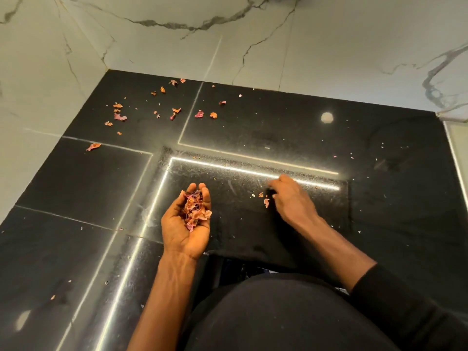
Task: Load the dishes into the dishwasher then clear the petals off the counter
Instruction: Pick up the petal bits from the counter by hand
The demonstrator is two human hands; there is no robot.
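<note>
Glossy black stone counter [278, 127], crinkled dried petals [193, 211] in cupped left hand [182, 231], right hand [291, 198] blurred, grip unclear.

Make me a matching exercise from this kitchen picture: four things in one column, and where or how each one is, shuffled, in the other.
1 left hand
2 right hand
3 loose petals
4 marble wall

A behind the counter
B palm down over the counter
C palm up, cupping gathered petals
D scattered in the far left corner

Pairs: 1-C, 2-B, 3-D, 4-A
</note>
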